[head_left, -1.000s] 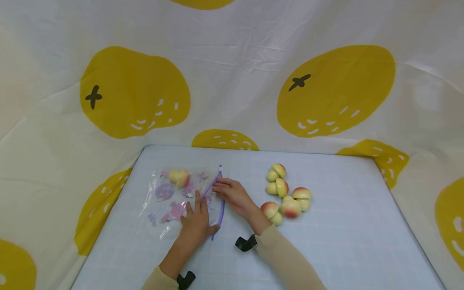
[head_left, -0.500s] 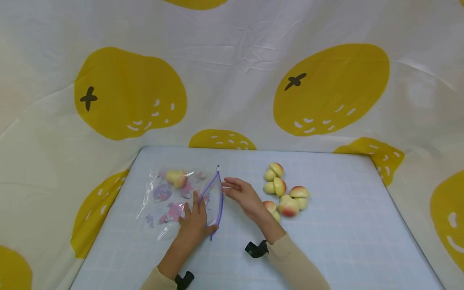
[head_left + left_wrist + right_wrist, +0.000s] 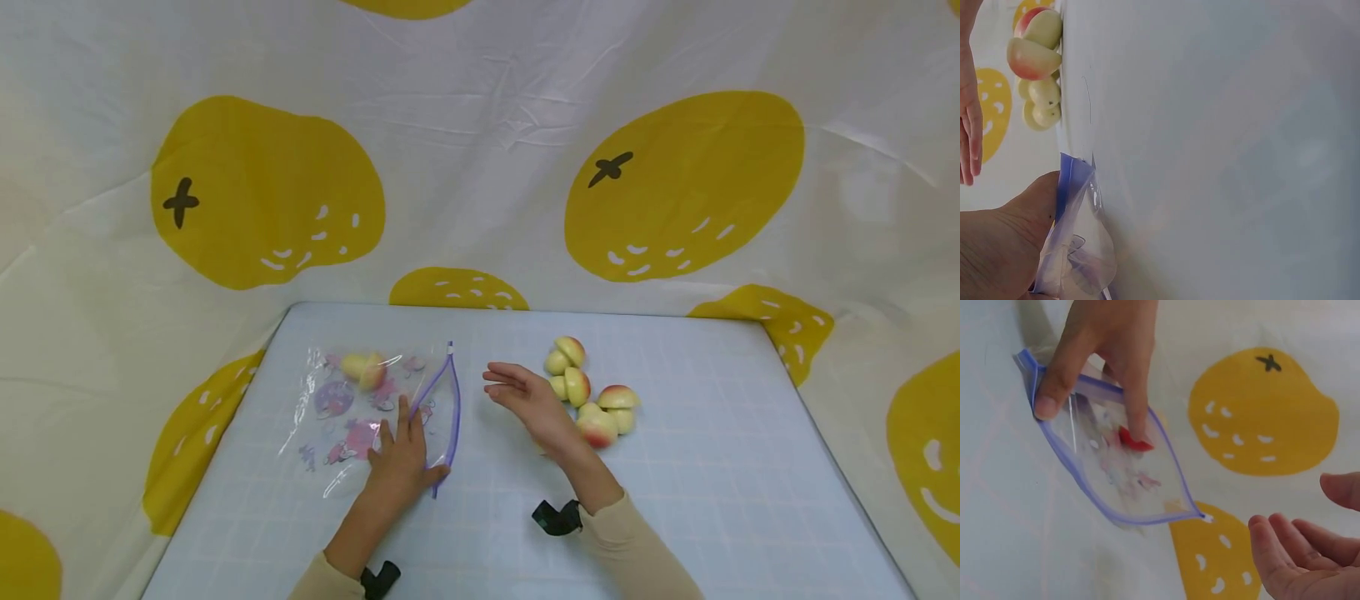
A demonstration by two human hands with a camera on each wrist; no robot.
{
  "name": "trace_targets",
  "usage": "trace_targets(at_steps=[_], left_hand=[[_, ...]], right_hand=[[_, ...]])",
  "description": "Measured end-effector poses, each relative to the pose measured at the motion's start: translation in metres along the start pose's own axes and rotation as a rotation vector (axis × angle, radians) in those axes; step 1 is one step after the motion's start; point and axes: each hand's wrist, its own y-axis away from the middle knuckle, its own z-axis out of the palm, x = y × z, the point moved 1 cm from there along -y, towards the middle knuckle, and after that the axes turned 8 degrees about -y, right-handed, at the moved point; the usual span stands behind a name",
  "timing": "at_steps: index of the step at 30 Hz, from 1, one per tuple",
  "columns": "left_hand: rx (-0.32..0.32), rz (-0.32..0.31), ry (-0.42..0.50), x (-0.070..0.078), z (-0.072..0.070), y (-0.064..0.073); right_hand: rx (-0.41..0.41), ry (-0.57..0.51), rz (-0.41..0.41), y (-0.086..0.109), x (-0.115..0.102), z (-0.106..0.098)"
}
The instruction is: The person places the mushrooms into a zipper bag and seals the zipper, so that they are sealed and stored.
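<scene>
While the left hand (image 3: 398,471) presses a clear, pink-printed plastic bag (image 3: 337,433) near the left edge of the pale blue checked table (image 3: 750,483), its fingers lie spread and its thumb touches the purple zip rim (image 3: 457,408), probably to keep the mouth parted. Holding nothing, the right hand (image 3: 536,408) hovers right of the bag, fingers nearly straight. One yellow-and-red mushroom-shaped piece (image 3: 363,370) lies inside, toward the far left corner; more mushroom-shaped pieces (image 3: 619,398) cluster further right, apparently within easy reach. White cloth printed with yellow fruit (image 3: 465,192) hangs beyond.
</scene>
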Motion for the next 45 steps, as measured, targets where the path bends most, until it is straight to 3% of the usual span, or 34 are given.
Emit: trace_targets(at_steps=[8, 17, 28, 41, 45], left_hand=[[-0.004, 0.022, 0.016, -0.001, 0.000, 0.000], [-0.016, 0.017, 0.028, -0.003, -0.001, 0.000], [-0.016, 0.025, 0.016, -0.004, 0.000, -0.001], [-0.038, 0.004, 0.019, -0.003, 0.001, -0.001], [-0.041, 0.001, 0.018, -0.001, 0.000, -0.001]], right_hand=[[0.051, 0.082, -0.045, 0.011, -0.011, -0.024], [0.125, 0.147, -0.153, 0.025, -0.032, -0.052], [0.208, 0.186, -0.195, 0.041, -0.052, -0.088], [0.334, 0.315, -0.218, 0.053, -0.047, -0.131], [0.396, 0.381, -0.187, 0.056, -0.040, -0.146]])
